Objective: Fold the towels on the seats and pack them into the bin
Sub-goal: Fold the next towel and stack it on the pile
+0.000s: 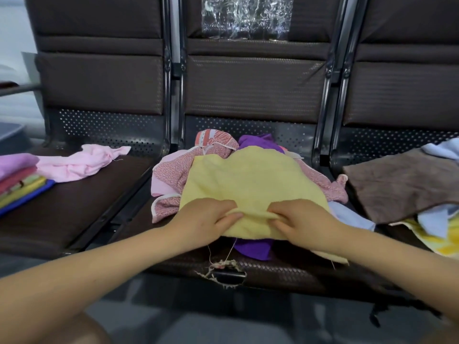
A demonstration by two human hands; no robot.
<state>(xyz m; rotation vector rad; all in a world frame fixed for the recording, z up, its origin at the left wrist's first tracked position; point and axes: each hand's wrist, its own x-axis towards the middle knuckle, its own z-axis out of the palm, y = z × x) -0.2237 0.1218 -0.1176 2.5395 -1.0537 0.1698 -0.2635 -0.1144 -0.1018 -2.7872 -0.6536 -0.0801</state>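
At frame centre, your left hand [208, 217] and right hand [303, 219] pinch the pale yellow terry towel [250, 180] draped over a heap of pink patterned cloths [213, 150]; a folded stack of coloured towels [19, 182] sits far left, a brown towel [402, 184] right.

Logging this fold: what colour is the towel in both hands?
Pale yellow towel, plain; head view.

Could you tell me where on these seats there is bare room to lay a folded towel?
The left seat has bare cushion in front of the pink towel and right of the folded stack. The middle seat's pile under the yellow towel and the brown towel on the right crowd theirs.
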